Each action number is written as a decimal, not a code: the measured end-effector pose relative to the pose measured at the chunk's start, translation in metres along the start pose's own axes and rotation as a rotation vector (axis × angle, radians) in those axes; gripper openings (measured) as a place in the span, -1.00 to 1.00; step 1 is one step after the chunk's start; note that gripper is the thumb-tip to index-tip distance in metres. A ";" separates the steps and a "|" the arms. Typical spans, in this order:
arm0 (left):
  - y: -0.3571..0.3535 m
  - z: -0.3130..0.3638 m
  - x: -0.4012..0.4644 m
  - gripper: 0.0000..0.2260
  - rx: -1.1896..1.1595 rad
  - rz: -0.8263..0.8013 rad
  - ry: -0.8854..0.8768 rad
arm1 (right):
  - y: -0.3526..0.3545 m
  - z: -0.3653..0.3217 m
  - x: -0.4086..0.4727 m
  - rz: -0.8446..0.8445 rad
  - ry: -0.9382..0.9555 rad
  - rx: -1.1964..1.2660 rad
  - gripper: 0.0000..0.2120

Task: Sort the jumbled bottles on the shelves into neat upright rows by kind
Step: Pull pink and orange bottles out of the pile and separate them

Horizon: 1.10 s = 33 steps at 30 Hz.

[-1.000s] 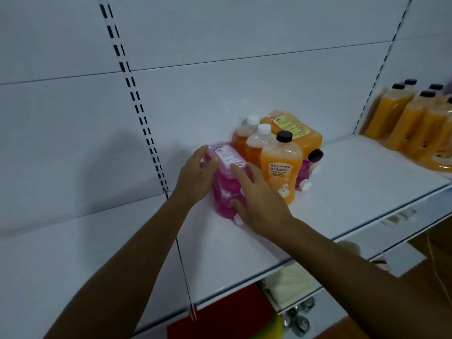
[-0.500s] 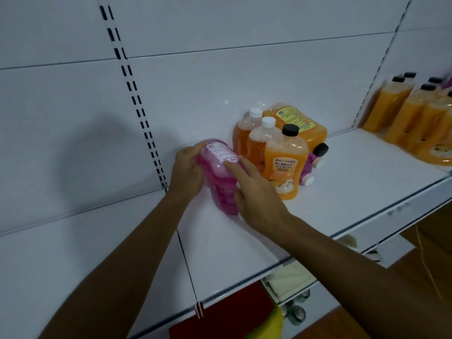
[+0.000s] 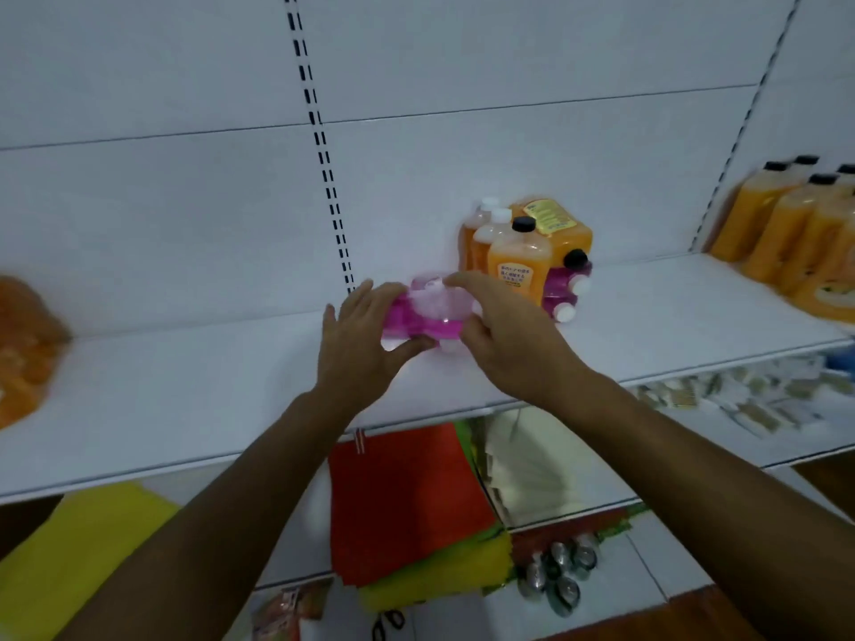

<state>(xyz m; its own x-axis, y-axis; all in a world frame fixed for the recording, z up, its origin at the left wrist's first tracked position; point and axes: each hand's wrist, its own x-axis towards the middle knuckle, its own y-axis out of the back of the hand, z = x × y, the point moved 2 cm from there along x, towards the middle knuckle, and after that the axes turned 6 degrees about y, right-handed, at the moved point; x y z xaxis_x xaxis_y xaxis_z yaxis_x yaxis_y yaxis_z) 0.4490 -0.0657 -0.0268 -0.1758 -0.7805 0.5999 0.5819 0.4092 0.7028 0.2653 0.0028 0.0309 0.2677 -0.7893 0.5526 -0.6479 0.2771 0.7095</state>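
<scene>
2 hands (image 3: 361,344) (image 3: 513,344) grip maybe 2 pink bottles (image 3: 423,312).

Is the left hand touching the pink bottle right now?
Touching. The head view shows the left hand wrapped on the pink bottle, thumb beneath and fingers along its left side, with no gap. The right hand holds the other side.

This is a shop aisle with retail shelving: white metal shelves (image 3: 647,326) hang from slotted uprights (image 3: 324,155) set into plain white back panels. Rows of identical orange bottles (image 3: 786,233) stand as stock at the right. On the lower shelf lie folded red and yellow cloths (image 3: 407,501), small packets (image 3: 740,400) and a cluster of cans (image 3: 560,571).
</scene>
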 end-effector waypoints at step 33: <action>-0.395 0.578 0.082 -0.48 -1.042 -0.971 -0.193 | 0.426 0.357 -0.250 0.481 -0.753 -0.310 -0.40</action>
<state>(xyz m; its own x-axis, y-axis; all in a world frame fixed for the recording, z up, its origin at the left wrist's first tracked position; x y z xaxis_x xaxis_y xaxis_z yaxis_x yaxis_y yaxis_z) -0.2541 -0.0185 -0.0347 -0.8867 -0.4355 0.1550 0.4622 -0.8301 0.3118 -0.3325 0.1225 0.0386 -0.5800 -0.6686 0.4654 -0.3214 0.7127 0.6235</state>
